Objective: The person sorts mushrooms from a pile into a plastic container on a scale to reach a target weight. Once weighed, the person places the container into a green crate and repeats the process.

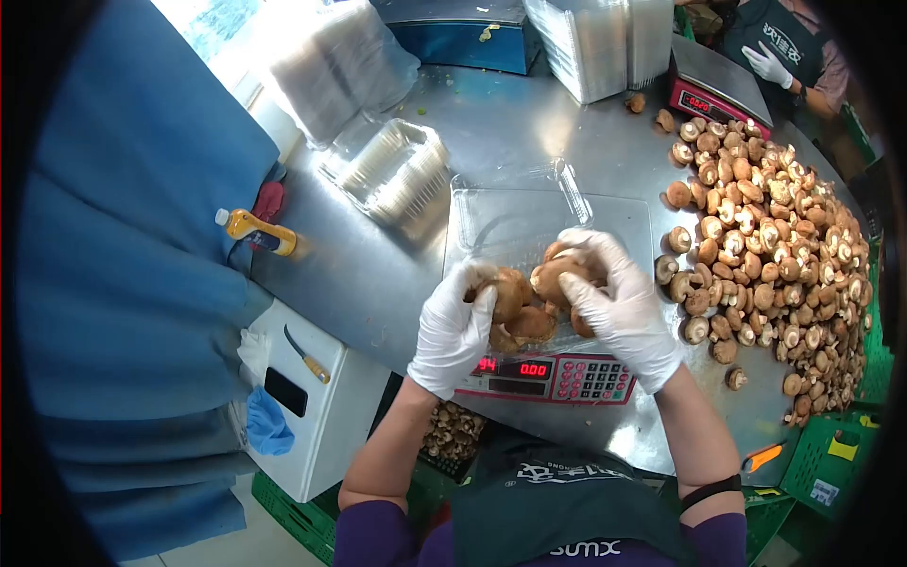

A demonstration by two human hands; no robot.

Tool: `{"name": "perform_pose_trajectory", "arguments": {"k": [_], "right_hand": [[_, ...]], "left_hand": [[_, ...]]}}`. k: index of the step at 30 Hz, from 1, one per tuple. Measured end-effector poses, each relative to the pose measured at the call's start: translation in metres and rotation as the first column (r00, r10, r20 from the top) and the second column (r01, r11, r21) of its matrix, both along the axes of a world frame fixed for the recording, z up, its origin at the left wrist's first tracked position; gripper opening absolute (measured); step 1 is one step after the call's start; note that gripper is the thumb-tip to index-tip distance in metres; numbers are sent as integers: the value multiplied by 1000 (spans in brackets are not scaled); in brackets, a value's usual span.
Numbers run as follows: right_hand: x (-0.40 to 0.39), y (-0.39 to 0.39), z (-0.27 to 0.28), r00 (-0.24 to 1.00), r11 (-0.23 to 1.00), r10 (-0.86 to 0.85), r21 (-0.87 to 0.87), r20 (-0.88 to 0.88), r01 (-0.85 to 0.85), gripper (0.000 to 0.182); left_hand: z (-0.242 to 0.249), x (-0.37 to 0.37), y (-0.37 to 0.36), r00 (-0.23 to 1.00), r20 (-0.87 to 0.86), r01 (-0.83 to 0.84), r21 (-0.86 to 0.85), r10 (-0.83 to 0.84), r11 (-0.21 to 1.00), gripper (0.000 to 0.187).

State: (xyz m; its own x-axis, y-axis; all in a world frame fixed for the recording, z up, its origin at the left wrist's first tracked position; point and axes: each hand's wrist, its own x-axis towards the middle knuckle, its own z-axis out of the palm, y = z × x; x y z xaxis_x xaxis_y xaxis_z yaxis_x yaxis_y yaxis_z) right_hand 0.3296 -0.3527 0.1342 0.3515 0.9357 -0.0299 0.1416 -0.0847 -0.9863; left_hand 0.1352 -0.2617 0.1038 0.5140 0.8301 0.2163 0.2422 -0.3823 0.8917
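Observation:
My left hand [452, 328], in a white glove, is closed around a brown mushroom [510, 295]. Opposite it, my gloved right hand [616, 304] grips another mushroom [556, 281] between thumb and fingers. Both hands are over a clear plastic clamshell box [463, 210], its lid tilted back on the far side. More mushrooms [531, 325] lie in the box below my fingers, partly hidden by them. Under the box is a red digital scale [595, 380] with lit red numbers, part of its display covered by my left hand.
A large mushroom pile [756, 227] covers the table's right side. Stacked clear boxes [397, 175] stand at left, near a juice bottle [260, 233]. A knife [307, 354] and phone [285, 392] lie on a white surface. An orange-handled cutter [763, 457] lies at lower right. A co-worker's gloved hand [767, 66] is beyond another scale [723, 83].

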Motion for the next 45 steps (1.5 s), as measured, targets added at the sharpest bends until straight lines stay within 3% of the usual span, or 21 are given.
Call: {"name": "perform_pose_trajectory", "arguments": {"k": [1, 3, 5, 6, 9, 10, 13, 14, 16, 21, 23, 25, 27, 29, 30, 33, 34, 37, 41, 42, 45], "right_hand": [[-5, 3, 2, 997, 998, 45, -40, 69, -42, 35], [-4, 9, -19, 696, 986, 32, 90, 717, -139, 35], [-8, 11, -31, 627, 991, -9, 89, 779, -97, 37], [-9, 11, -33, 587, 993, -43, 101, 808, -66, 38], [-6, 14, -38, 645, 993, -48, 103, 763, -48, 38], [-4, 13, -35, 692, 989, -73, 139, 718, -40, 38], [19, 4, -21, 807, 968, -208, 234, 552, 89, 31], [28, -5, -17, 831, 966, -231, 223, 506, 132, 30], [45, -26, -19, 878, 981, -170, 165, 447, 106, 33], [29, -45, -16, 677, 995, 14, 55, 735, -81, 38], [32, -43, -32, 761, 991, -10, 106, 649, -77, 35], [32, -41, -23, 893, 990, -131, 110, 430, 92, 28], [34, -37, -25, 961, 962, -270, 46, 65, 268, 17], [38, -29, -18, 895, 950, -297, -7, -333, 312, 16], [38, -25, -15, 911, 967, -231, 23, -343, 254, 15], [31, -21, -26, 987, 998, -28, -65, -158, 18, 16], [23, -20, -31, 977, 993, -110, 70, 186, 98, 17], [30, -25, -34, 727, 984, -142, 174, 672, 32, 19], [20, -31, -24, 771, 988, -151, 127, 619, 92, 30], [16, -30, -25, 683, 993, -101, 111, 724, 29, 45], [12, -33, -34, 601, 999, -47, 52, 798, 9, 48]], "left_hand": [[-11, -3, 1, 994, -107, 7, 110, 5, 994, 18], [-21, 1, 4, 975, -168, -62, 412, 143, 909, 21], [-27, 10, 5, 900, -211, -197, 583, 381, 788, 23], [-37, 11, 10, 907, -223, -179, 562, 357, 807, 26], [-47, 7, 20, 987, -150, -16, 208, 48, 978, 36], [-45, 6, 21, 991, -124, -15, 251, 47, 968, 40], [-36, 10, 27, 979, 128, -126, -228, 157, 966, 36], [-41, 9, 35, 976, 119, -166, -151, 184, 975, 37], [-45, 14, 50, 956, 167, -175, -329, 239, 928, 52], [-31, 42, 62, 955, 30, -244, -494, 297, 834, 74], [-45, 46, 60, 953, 33, -300, -49, 302, 953, 69], [-22, 45, 49, 965, -27, -229, 389, 260, 892, 62], [-2, 46, 34, 998, 32, 51, 296, -63, 954, 43], [10, 48, 26, 927, -240, 360, 364, -288, 859, 41], [9, 48, 24, 929, -241, 354, 360, -281, 863, 42], [-2, 50, 21, 952, -223, 281, 374, -208, 884, 45], [-8, 50, 21, 969, -203, 214, 396, -143, 893, 46], [-9, 46, 19, 951, -301, 203, 453, -65, 868, 48], [-1, 46, 14, 909, -408, 294, 479, -87, 827, 54], [-1, 46, 14, 912, -397, 301, 474, -105, 828, 56], [0, 44, 19, 920, -350, 324, 428, -175, 844, 58]]}}
